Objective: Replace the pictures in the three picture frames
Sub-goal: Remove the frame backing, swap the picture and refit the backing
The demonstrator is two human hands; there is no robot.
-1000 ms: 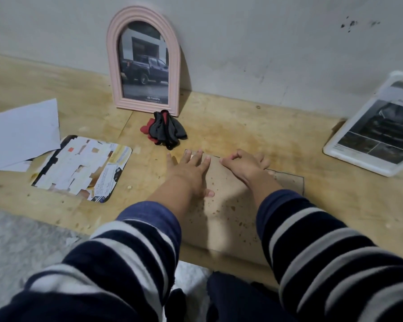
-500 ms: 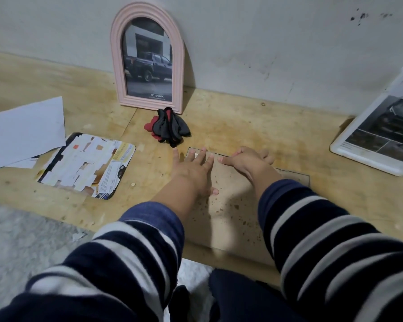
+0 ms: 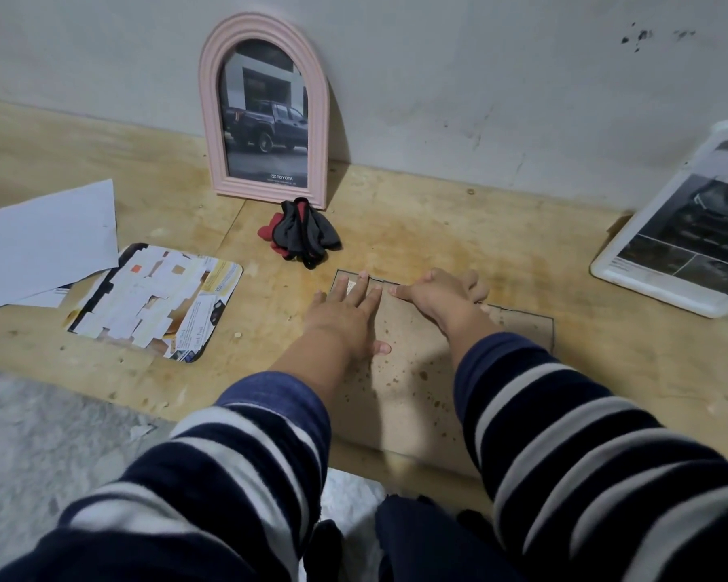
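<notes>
A rectangular frame lies face down on the wooden bench, showing its brown spotted backing board (image 3: 400,371). My left hand (image 3: 345,312) rests flat on the board's far left part, fingers spread toward the top edge. My right hand (image 3: 438,294) presses its fingertips at the board's far edge, beside the left. A pink arched frame (image 3: 265,115) with a dark truck picture stands against the wall. A white frame (image 3: 681,228) with a car picture leans at the right. A torn old picture (image 3: 152,304) lies at the left.
A bundle of black and red gloves (image 3: 301,233) lies just beyond my hands, before the pink frame. White paper sheets (image 3: 43,241) lie at the far left. The bench's front edge (image 3: 114,396) drops to a grey floor (image 3: 38,447). The grey wall runs behind.
Both hands stay on the backing board's far edge, with only small shifts of the fingers. The view has drifted slightly.
</notes>
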